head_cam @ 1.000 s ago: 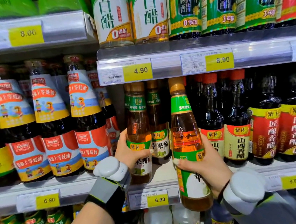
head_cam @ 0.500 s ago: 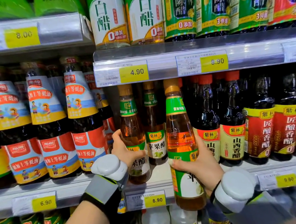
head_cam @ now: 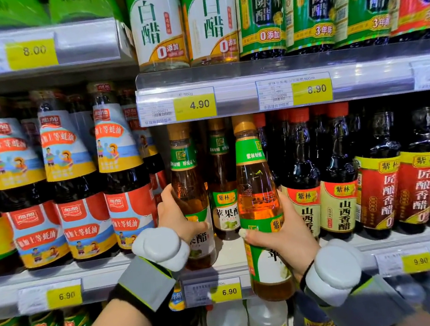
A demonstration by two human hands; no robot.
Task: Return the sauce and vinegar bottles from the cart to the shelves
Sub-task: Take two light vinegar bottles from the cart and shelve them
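Nearest, low right of centre, the right hand point(head_cam: 282, 231) is wrapped around the belly of an amber vinegar bottle point(head_cam: 259, 206), its base hanging just in front of the shelf point(head_cam: 231, 254) edge. It looks full, smooth and probably breakable; the labelled waist gives the surest grip. Left of it, the left hand point(head_cam: 177, 220) clasps a matching shelved bottle point(head_cam: 190, 192). Behind stands another, dark bottles point(head_cam: 338, 189) crowding the right.

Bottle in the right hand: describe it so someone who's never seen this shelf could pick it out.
Find the middle shelf with the yellow 6.90 tag, between the oyster sauce bottles and the dark vinegar bottles. The right hand grips an amber apple vinegar bottle with green label and gold cap. Unlike its shelved twins, it hangs in front of the shelf edge.
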